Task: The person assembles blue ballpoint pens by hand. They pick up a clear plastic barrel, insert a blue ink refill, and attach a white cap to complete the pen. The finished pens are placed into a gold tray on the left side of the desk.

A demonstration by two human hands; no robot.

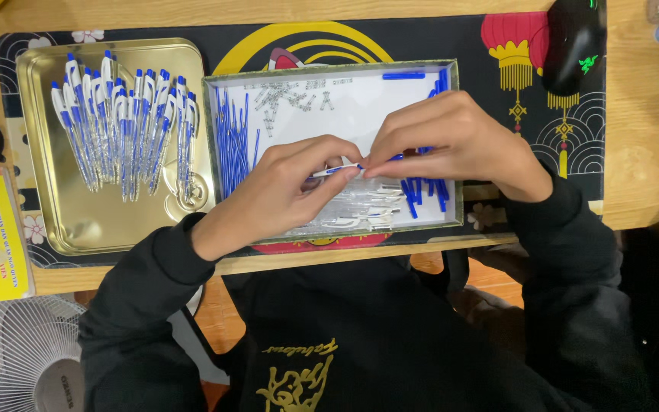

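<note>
Together, left hand [284,191], right hand [459,145], pen [342,168]

The left hand [284,191] and right hand [451,145] are covering most of the pen [339,169] pinched between them, hiding how its parts are meeting. The right hand is also masking the blue caps [421,191] beneath. The springs [291,98] are showing too small to count, and the fan [17,355] is running off the frame's edge.
</note>
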